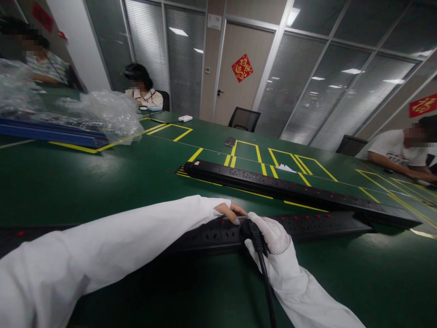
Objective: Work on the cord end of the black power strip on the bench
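Observation:
A long black power strip point(211, 234) with a row of sockets and red switches lies across the table in front of me. My left hand point(229, 211), in a white sleeve with bare fingers and a blue nail showing, grips the strip's far edge. Right beside it, my right hand point(271, 234) wears a white glove and is closed around a black plug point(251, 230). The plug sits against the strip's socket face; whether its pins are fully in is hidden. Its black cable point(268, 289) runs down toward me.
A second black power strip point(283, 184) lies behind the first. Yellow tape point(247, 143) marks the green table point(146, 182). At left, clear plastic wrap point(105, 111) covers blue items point(51, 132). One person point(399, 150) sits at right, two others farther back on the left.

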Tool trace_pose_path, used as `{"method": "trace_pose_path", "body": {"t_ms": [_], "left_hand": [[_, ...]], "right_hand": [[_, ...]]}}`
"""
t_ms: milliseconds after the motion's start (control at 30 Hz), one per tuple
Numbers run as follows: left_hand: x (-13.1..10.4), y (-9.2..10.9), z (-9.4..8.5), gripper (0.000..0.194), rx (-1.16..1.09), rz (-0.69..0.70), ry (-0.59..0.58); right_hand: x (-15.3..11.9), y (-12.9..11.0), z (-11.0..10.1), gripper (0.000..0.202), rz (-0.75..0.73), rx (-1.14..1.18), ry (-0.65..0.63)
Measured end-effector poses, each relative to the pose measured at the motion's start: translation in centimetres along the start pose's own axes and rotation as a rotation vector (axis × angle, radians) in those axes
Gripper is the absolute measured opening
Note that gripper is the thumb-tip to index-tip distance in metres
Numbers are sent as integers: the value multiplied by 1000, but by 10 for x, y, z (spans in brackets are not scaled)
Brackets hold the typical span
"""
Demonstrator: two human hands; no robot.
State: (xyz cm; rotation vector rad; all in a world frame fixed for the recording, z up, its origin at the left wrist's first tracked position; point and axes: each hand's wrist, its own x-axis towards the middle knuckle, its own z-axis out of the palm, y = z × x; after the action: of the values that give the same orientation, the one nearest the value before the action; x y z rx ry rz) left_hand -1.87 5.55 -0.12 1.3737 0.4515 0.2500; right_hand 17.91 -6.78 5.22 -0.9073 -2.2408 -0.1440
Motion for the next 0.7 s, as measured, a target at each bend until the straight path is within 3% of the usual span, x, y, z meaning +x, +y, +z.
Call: {"method": "trace_pose_path", "body": {"t_ms": [233, 700], "left_hand": [[5, -2, 0, 28, -20, -20, 6], [-8, 16, 1, 32, 103, 42, -14]], "right_hand": [[1, 0, 1, 57, -5, 10, 2], [0, 0, 1, 56, -5, 10, 10]]}}
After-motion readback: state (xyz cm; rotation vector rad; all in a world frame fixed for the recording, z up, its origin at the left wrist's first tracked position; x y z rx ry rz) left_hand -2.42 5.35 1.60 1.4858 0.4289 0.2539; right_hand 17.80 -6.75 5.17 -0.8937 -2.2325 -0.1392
